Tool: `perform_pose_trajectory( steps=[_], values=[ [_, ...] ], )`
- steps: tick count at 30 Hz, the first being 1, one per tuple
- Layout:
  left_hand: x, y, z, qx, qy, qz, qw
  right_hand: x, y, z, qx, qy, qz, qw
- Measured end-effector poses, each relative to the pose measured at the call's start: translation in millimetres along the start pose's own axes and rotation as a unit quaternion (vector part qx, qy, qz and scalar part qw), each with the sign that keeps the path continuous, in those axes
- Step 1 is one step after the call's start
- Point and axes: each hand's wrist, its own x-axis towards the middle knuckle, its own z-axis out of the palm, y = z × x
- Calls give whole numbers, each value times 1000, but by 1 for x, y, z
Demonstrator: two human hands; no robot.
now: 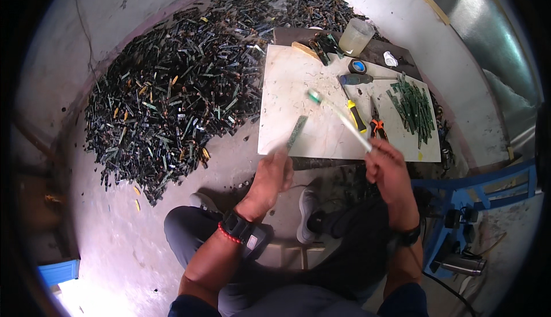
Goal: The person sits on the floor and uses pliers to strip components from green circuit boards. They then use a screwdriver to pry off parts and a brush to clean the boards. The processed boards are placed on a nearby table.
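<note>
My left hand [275, 172] is closed around the lower end of a narrow green circuit board strip [297, 132], held upright above the near edge of the white board [281, 90]. In my right hand [385, 162] is a brush that looks like a toothbrush [348, 123], gripped by its pale handle. Its green-and-white head points to the far left, apart from the strip. Just beyond my right hand lie orange-and-black pliers [376, 126] and a yellow-handled screwdriver [355, 115]. A second screwdriver [357, 79] with a dark handle lies farther back.
Green strips [414, 110] are piled on the board's right side. Behind stand a cloudy plastic cup [355, 37] and a tape roll [357, 66]. A large heap of dark strips [183, 82] covers the floor at left. At right is a blue chair [479, 188].
</note>
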Motion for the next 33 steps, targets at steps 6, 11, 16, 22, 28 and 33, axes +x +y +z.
perform_pose_trajectory(
  steps=[6,11,16,22,28,33],
  values=[
    [3,-10,-11,11,4,3,1000,-23,29,-2,-53,-42,70,995],
    [1,-18,-19,-2,17,2,1000,-18,35,5,-127,-27,83,988],
    [-2,-21,-22,-20,27,-3,999,-12,54,9,-251,-35,-45,966],
    [-3,-22,-22,-39,15,19,999,5,57,9,-241,29,-88,966],
    [-4,-19,-19,-66,10,33,997,-1,62,13,-290,-18,-125,949],
    [-8,-14,-18,-43,-3,36,998,2,50,10,-263,19,-75,962]
  ],
)
